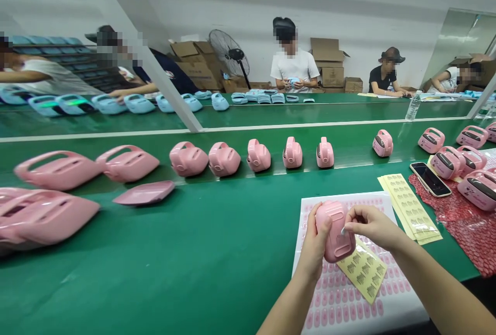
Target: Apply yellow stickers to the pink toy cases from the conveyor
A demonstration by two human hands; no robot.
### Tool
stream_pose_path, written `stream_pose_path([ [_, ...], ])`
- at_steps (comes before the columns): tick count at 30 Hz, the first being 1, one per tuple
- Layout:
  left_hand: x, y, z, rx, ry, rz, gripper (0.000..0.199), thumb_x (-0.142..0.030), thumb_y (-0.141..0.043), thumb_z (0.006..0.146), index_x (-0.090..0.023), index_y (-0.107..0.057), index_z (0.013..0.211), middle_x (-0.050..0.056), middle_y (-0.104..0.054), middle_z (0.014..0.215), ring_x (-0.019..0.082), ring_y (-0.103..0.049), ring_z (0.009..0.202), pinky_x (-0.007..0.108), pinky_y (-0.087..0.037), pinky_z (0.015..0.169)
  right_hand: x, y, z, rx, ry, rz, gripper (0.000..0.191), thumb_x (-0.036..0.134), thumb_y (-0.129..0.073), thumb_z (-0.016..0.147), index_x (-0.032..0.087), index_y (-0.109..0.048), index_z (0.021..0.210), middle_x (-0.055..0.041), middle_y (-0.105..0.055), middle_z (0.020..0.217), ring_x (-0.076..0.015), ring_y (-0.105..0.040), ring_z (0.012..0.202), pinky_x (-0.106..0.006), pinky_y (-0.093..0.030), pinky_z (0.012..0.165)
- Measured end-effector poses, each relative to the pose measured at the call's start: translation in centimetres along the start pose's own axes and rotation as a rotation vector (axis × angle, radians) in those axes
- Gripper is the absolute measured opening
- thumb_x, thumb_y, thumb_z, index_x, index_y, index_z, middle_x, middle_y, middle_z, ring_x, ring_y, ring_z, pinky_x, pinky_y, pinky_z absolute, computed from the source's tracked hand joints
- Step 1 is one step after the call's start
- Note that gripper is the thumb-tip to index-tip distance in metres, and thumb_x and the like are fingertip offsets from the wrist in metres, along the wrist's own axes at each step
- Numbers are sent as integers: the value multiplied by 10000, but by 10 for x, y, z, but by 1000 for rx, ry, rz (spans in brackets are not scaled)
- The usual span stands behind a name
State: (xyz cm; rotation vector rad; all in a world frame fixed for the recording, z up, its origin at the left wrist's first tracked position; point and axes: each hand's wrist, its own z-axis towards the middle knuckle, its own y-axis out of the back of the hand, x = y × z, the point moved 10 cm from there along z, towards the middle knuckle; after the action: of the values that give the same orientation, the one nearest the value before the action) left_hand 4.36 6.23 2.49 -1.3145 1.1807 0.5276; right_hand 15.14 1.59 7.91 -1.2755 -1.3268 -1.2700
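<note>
My left hand (315, 244) is wrapped round a pink plastic casing (336, 221), tilted so that a flat face with two raised bars is towards me. Against that face my right hand (364, 225) has thumb and forefinger pinched together. A tiny pale spot shows at the fingertips; whether it is a nail or a small sticker I cannot tell. Below the casing a yellow sheet of printed labels (366, 273) lies on a large white sheet of pink oval stickers (337, 301).
Pink casings with handles (225, 159) line the green table (186, 262). At right lie more yellow label sheets (411, 208), a phone (430, 179) and red bubble wrap (461, 221). A water bottle (413, 107) stands farther back. Several co-workers sit opposite, some handling blue casings (139, 103).
</note>
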Motion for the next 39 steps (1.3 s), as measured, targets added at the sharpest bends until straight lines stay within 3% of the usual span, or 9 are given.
stream_pose_path([
  [4, 5, 7, -1, -63, 10, 3, 561, -500, -738, 580, -234, -580, 1047, 89, -573, 1179, 282, -514, 1094, 353, -419, 880, -7, -2, 0, 2, -22, 20, 246, 366, -703, 619, 171, -552, 628, 39, -524, 566, -106, -461, 549, -236, -361, 544],
  [10, 4, 4, -2, -56, -11, 10, 617, -557, -726, 556, -234, -571, 1058, 92, -566, 1181, 284, -506, 1107, 369, -413, 906, -11, 1, 1, -39, -21, 7, 155, 289, -664, 636, 172, -563, 632, 30, -559, 589, -112, -489, 574, -240, -376, 568],
  [23, 5, 6, -1, -59, -5, -37, 525, -487, -720, 614, -236, -581, 1054, 93, -574, 1172, 295, -488, 1148, 373, -421, 916, -8, 6, 2, -138, 31, -101, 115, 262, -616, 687, 186, -546, 639, 29, -529, 598, -118, -475, 583, -245, -378, 567],
  [28, 11, 4, -3, -29, -4, 6, 789, -403, -814, 492, -258, -486, 1194, 113, -523, 1247, 317, -490, 1150, 386, -450, 887, 0, 11, -4, -289, 109, -279, 54, 201, -574, 701, 199, -535, 665, 18, -524, 653, -131, -469, 613, -264, -378, 598],
  [31, 13, 7, -5, -43, -11, 72, 968, -256, -853, 416, -293, -404, 1273, 99, -539, 1225, 310, -536, 1087, 377, -477, 837, -2, 8, -3, -256, 107, -256, 76, 226, -569, 710, 200, -520, 658, 13, -524, 649, -135, -466, 616, -270, -375, 598],
  [34, 5, 15, -5, -87, -24, 53, 890, -209, -835, 433, -278, -456, 1235, 61, -605, 1093, 268, -577, 1004, 321, -501, 772, -3, 9, -1, -171, 81, -13, 167, 343, -579, 714, 197, -514, 667, 24, -497, 623, -126, -451, 591, -262, -375, 573],
  [36, -2, 23, -3, -97, -2, -33, 785, -209, -814, 464, -254, -509, 1185, 40, -643, 970, 244, -610, 898, 297, -522, 680, -1, 22, -2, -226, 105, 106, 219, 403, -589, 704, 194, -524, 690, 22, -502, 647, -123, -453, 609, -261, -382, 588],
  [39, -9, 41, 2, -95, 43, -292, 588, -273, -729, 593, -255, -542, 1150, 38, -679, 890, 250, -637, 799, 351, -546, 599, -9, 36, -3, -309, 91, 97, 243, 416, -622, 674, 190, -537, 698, 13, -526, 672, -127, -469, 632, -267, -393, 610],
])
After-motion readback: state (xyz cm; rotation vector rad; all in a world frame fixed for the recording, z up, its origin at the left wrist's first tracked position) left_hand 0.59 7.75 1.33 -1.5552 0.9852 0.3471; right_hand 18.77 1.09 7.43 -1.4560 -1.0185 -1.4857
